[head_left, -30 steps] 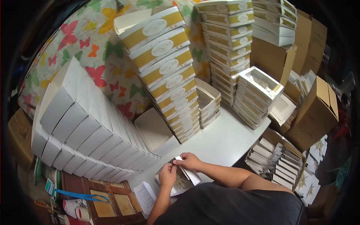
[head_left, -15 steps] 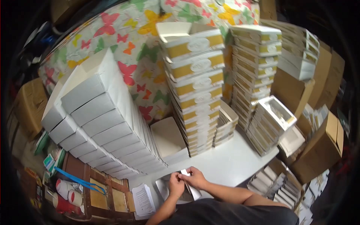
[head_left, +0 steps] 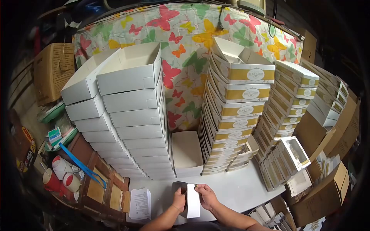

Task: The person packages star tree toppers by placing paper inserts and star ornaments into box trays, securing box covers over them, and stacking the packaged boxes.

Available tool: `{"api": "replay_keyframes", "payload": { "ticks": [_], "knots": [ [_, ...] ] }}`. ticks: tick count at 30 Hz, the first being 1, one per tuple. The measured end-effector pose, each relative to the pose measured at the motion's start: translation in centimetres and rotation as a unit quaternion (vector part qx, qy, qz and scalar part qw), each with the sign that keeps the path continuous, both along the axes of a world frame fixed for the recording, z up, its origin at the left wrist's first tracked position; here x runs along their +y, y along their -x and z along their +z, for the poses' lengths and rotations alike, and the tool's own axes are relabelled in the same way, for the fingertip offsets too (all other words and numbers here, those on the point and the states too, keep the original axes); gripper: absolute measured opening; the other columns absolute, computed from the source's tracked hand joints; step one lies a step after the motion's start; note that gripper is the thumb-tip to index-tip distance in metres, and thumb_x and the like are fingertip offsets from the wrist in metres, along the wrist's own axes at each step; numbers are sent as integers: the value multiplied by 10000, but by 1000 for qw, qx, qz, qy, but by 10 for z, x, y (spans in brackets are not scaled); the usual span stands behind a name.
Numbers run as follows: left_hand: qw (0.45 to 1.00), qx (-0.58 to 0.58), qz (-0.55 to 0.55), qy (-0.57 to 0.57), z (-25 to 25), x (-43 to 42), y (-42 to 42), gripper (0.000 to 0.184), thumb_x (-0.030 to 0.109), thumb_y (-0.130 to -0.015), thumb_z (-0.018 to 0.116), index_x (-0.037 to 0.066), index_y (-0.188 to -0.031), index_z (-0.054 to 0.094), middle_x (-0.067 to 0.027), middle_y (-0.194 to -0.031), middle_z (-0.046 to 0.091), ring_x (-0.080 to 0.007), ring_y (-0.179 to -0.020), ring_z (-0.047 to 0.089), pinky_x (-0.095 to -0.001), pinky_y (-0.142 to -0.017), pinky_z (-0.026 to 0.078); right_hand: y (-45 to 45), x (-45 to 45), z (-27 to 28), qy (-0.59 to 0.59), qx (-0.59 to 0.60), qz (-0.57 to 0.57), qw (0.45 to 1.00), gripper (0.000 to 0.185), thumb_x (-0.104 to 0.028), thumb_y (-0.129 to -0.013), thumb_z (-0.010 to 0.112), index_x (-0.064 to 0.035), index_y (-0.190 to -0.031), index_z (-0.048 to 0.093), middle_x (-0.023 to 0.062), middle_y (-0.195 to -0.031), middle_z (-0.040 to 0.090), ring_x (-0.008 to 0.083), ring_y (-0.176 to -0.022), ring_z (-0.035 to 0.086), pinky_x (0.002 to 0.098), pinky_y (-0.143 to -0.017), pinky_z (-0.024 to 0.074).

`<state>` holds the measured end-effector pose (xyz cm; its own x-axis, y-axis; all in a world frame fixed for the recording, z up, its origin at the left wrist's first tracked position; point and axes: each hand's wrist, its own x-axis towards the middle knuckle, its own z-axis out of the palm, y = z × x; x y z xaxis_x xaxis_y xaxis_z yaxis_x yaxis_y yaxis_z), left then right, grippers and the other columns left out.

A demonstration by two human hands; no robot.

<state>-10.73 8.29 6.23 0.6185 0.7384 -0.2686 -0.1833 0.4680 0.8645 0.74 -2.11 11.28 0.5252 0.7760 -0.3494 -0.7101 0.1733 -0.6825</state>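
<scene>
A small white carton piece [head_left: 194, 202] stands upright between my hands at the front of the white table [head_left: 227, 188]. My left hand [head_left: 179, 200] is closed on its left part, beside a grey panel. The fingers of my right hand [head_left: 207, 196] pinch its top right edge, where a small dark and gold patch shows. A stack of printed sheets [head_left: 140, 204] lies left of my hands. Just behind them stands an open white box [head_left: 187, 152].
Tall stacks of white trays [head_left: 133, 113] rise at the left, and gold-banded boxes [head_left: 246, 92] at the right. Windowed boxes [head_left: 295, 154] stand by the right edge. Brown cartons [head_left: 322, 196] are beyond. Red and white cups [head_left: 61, 168] sit at the left.
The view has swung round and up. The carton piece has turned so its white side stands upright, and my hands have moved apart to its two sides.
</scene>
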Motion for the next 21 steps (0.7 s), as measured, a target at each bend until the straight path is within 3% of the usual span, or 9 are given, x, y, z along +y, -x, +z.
{"api": "replay_keyframes", "payload": {
  "ticks": [6,10,16,20,21],
  "knots": [
    [997,27,-74,-15,15,-2,12,299,54,-927,697,69,-1225,666,-76,-1012,728,-154,-857,681,-286,-767,569,-11,-6,-25,-40,8,60,997,147,-101,-980,711,-35,-933,587,75,-920,632,154,-829,592,286,-825,517],
    [993,64,-97,24,16,6,-2,301,106,-948,695,35,-1239,662,-79,-1024,731,-161,-862,687,-298,-750,570,-13,1,-21,164,-177,-71,968,223,-109,-973,732,-52,-852,554,49,-837,616,151,-728,578,271,-728,528],
    [977,-23,-158,142,25,19,-16,315,167,-970,689,-13,-1228,659,-93,-1032,730,-160,-852,678,-296,-734,556,-12,4,2,87,-150,-144,974,198,-147,-985,737,-17,-883,627,67,-862,637,150,-732,593,261,-703,537],
    [987,100,-90,-85,65,-3,-22,327,201,-996,664,-50,-1207,656,-104,-1028,724,-154,-857,660,-289,-742,537,-17,-2,30,93,-171,-46,980,165,-115,-975,747,32,-1023,690,77,-861,668,148,-723,608,256,-723,547],
    [987,102,-90,-86,65,-4,-23,327,201,-996,664,-50,-1207,656,-104,-1028,724,-154,-857,660,-289,-742,537,-18,-2,31,92,-170,-46,980,165,-115,-975,747,32,-1023,690,77,-861,668,148,-723,608,256,-723,547]
  ]
}}
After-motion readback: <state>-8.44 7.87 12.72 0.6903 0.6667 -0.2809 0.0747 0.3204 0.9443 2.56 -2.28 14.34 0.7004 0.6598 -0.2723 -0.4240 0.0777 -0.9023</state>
